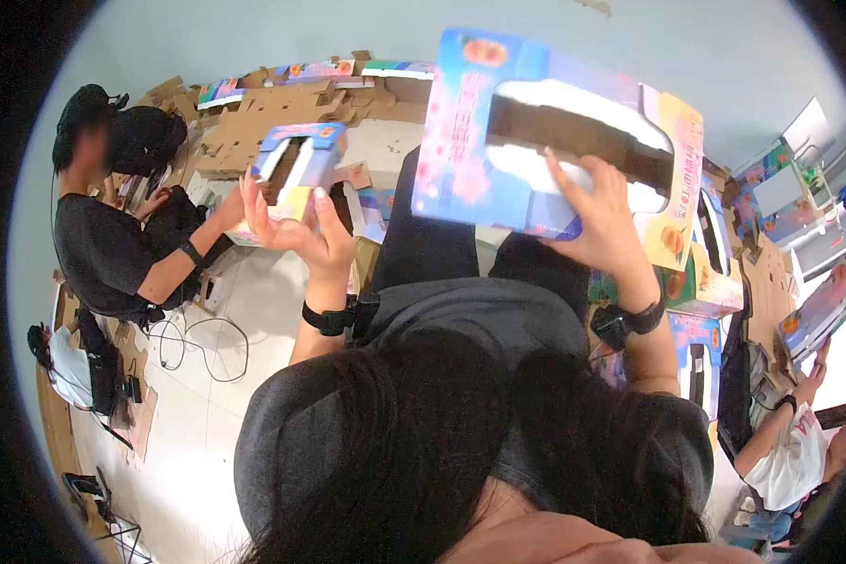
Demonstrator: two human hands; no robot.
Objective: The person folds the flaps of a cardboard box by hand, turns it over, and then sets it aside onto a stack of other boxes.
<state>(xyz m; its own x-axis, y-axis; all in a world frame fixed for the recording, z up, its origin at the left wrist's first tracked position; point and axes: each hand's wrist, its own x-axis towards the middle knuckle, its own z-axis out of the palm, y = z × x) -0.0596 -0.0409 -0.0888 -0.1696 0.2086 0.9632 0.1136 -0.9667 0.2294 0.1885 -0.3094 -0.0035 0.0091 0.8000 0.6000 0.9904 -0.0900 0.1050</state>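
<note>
My right hand (597, 214) grips a large printed cardboard box (461, 141), blue and pink on one side and yellow on the other. Its fingers lie over the lower edge of the wide cut-out window, with the thumb at the bottom edge. White flaps and brown inner card show through that opening. To the left, my left hand (303, 230) is raised, palm up, fingers spread, holding nothing. Behind it in this view is a smaller-looking blue and yellow box (315, 136), held by a co-worker's hand (227, 209).
A co-worker in black (113, 244) sits at the left. Flat brown cardboard (263, 117) is stacked along the back wall. More printed boxes (710, 291) stand close on my right, near another person (790, 451). A black cable (211, 324) lies on the pale floor (193, 414).
</note>
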